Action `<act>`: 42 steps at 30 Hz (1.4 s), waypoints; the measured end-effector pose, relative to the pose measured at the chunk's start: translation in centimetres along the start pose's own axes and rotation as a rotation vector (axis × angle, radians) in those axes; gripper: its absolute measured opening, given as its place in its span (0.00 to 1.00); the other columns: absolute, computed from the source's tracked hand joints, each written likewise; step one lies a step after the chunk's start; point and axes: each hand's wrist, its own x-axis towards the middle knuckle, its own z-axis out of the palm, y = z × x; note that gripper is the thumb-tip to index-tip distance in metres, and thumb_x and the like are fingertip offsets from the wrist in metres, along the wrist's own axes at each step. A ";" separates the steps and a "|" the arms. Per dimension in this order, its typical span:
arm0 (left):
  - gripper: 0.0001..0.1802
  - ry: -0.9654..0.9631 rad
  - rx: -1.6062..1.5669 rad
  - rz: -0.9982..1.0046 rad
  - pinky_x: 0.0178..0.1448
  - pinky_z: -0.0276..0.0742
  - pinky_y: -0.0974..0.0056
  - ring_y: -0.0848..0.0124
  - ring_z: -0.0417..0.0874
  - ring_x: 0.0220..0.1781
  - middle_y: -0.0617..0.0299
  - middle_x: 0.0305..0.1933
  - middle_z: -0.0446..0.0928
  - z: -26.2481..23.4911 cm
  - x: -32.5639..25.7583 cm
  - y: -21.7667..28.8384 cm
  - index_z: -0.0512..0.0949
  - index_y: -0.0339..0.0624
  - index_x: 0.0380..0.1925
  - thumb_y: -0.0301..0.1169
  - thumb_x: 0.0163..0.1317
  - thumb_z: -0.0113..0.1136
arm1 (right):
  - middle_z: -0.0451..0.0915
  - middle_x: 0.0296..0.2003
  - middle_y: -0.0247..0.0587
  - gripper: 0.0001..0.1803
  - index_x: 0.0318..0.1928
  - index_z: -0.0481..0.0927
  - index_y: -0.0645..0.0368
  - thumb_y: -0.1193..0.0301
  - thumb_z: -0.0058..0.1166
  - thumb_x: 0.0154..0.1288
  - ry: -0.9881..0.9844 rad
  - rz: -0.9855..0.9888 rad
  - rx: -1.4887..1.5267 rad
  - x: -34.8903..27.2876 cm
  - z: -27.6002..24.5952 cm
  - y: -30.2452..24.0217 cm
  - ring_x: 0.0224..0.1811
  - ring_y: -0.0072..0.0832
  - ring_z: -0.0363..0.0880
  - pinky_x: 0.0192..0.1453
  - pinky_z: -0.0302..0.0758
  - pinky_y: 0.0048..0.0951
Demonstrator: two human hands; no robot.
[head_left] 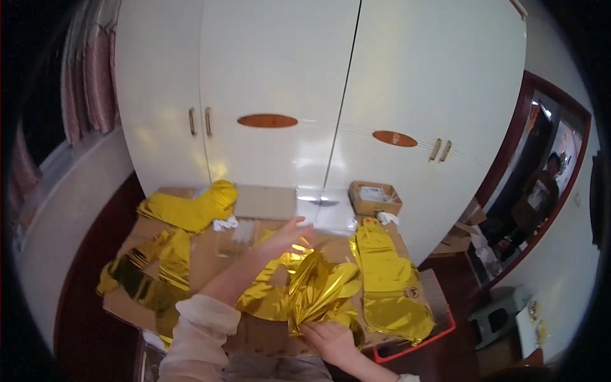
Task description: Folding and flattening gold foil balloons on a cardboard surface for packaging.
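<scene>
A white wardrobe (273, 76) stands beyond the fingers of both hands, the biggest thing here. Brown cardboard (210, 261) spreads beneath the fingers and out to either side. Just right of them lies a long, flat stack of gold foil (388, 274); well to their left, a folded length of gold foil (175, 261) bends across the cardboard. The crumpled gold foil (321, 283), gathered into fanned pleats, sits between the two sets of fingers, in front of the left ones and rising from the right ones. Farther off, beyond the fingers and to the left, rests a yellow bundle (188, 211). The right hand (334, 344) pinches the foil's near edge, its fingers narrow; the left hand (294, 239) reaches past its far side, fingers stretched out but blurred, so I cannot tell whether they grip anything. Beyond the fingers to the right is a small cardboard box (375, 207); beyond them to the left, a white wad (226, 224).
</scene>
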 end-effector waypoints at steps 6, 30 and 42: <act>0.38 0.248 1.022 0.318 0.61 0.73 0.49 0.50 0.74 0.61 0.46 0.64 0.68 -7.0 -7.1 -6.6 0.61 0.43 0.67 0.48 0.61 0.60 | 0.77 0.33 0.24 0.15 0.43 0.79 0.50 0.62 0.57 0.54 -0.055 0.088 -0.104 0.1 7.7 -4.3 0.29 0.21 0.76 0.26 0.72 0.24; 0.46 0.187 1.552 0.176 0.69 0.43 0.24 0.43 0.47 0.77 0.50 0.76 0.51 -5.1 -11.2 -12.6 0.58 0.48 0.71 0.68 0.62 0.43 | 0.64 0.66 0.57 0.35 0.67 0.63 0.64 0.54 0.51 0.67 -0.270 0.406 0.037 -1.3 7.8 7.4 0.70 0.48 0.61 0.72 0.55 0.54; 0.54 0.093 1.583 0.094 0.71 0.36 0.25 0.49 0.41 0.80 0.55 0.79 0.46 -4.3 -11.1 -11.5 0.51 0.40 0.73 0.71 0.60 0.41 | 0.65 0.67 0.40 0.40 0.66 0.68 0.45 0.37 0.52 0.59 -0.497 -0.037 0.080 -1.5 3.9 3.3 0.71 0.40 0.61 0.72 0.50 0.63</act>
